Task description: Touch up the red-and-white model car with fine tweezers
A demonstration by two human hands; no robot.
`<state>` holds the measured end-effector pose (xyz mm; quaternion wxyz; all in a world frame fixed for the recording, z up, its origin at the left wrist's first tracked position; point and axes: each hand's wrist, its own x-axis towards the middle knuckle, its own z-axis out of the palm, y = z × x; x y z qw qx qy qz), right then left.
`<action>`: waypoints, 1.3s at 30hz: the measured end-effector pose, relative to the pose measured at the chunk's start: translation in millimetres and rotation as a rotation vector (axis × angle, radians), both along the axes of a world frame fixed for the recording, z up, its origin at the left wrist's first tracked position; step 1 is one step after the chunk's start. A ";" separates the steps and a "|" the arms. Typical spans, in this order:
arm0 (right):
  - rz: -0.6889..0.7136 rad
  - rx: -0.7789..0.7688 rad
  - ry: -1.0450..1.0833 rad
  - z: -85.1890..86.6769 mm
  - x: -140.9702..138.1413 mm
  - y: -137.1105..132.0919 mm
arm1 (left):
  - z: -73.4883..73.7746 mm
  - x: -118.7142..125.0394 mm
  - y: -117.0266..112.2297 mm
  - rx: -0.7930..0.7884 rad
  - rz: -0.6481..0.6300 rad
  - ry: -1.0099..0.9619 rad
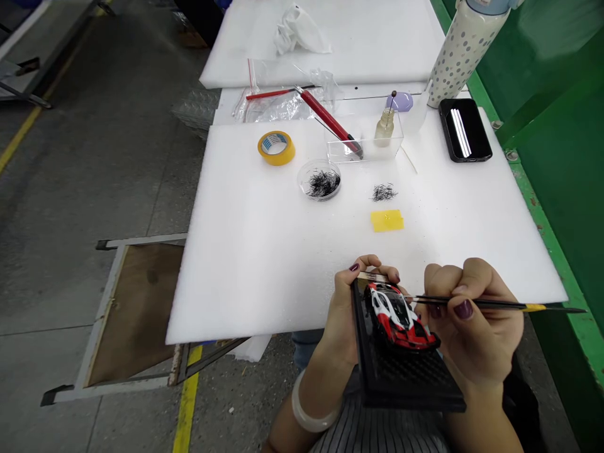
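My left hand [343, 314] is closed around the edge of a black display base [401, 377], holding it tilted over my lap. On the base sits a red, white and black model car [399, 318]. My right hand [476, 327] pinches a thin black tool with a yellow band [500, 304]; its fine tip reaches the car's windscreen area. Whether the tip touches the car I cannot tell. Beyond my hands lie a piece of yellow tape [387, 220] and a small pile of short black strands [384, 192]. More strands fill a clear round dish [319, 180].
On the white foam board [245, 251] are a yellow tape roll [276, 148], a red craft knife [328, 119] leaning on a clear tray [340, 151], a small glass bottle [384, 128] and a black phone-like device [465, 130]. A dotted flask [465, 53] stands beside the green metal wall [561, 126].
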<state>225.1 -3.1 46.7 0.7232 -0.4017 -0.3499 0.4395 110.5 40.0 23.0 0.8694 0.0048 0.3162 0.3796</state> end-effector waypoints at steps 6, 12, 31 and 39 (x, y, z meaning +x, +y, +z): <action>-0.016 0.010 -0.032 -1.0 -0.5 1.0 | 6.8 0.1 -6.8 0.053 0.095 -0.081; -0.004 0.030 -0.035 -1.0 -0.4 -0.2 | 17.7 3.7 -10.9 0.028 0.111 -0.008; -0.040 0.039 -0.081 -2.3 -1.6 -3.9 | 16.8 0.0 -13.5 0.089 0.073 0.006; -0.061 0.045 -0.096 -1.8 -2.3 -3.1 | 8.2 -0.2 -7.1 0.046 0.039 -0.055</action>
